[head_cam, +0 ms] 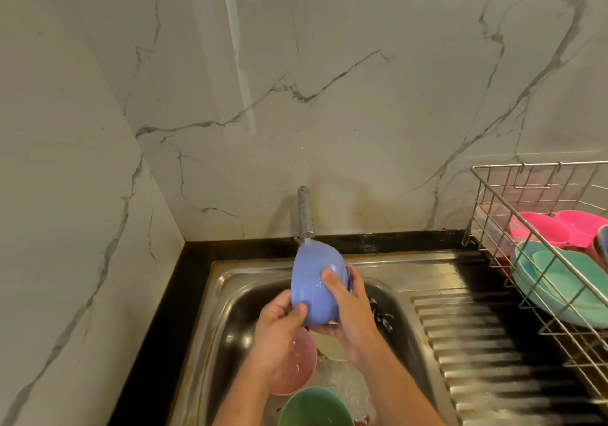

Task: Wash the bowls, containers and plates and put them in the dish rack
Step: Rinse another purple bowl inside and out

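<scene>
Both hands hold a blue bowl (314, 286) over the sink (237, 297), tipped on its side with its outer wall toward the camera, right under the tap (305, 210), whose thin stream of water lands on the bowl's upper edge. The left hand (279, 323) grips the bowl's lower left side, thumb pressed on the outer wall. The right hand (348, 307) grips the right side, thumb on the wall and fingers curled round the rim behind.

The sink basin is crowded under the wrists: a pink bowl (297, 364) lies below the left hand, a pale cream dish (329, 343) just beside it, partly hidden, and a green bowl (314, 407) nearest the camera at the bottom edge. What the bowls hold cannot be told, beyond wetness.

A dark tabletop (184, 294) edge borders the sink on the left and back, tight against the marble wall (230, 96). To the right, the ribbed metal drainboard (487, 343) lies bare and wet between sink and wire dish rack (513, 202). The rack holds teal plates (559, 284) leaning at the front and pink dishes (559, 228) behind them, with a blue item barely showing at the frame's right edge.
</scene>
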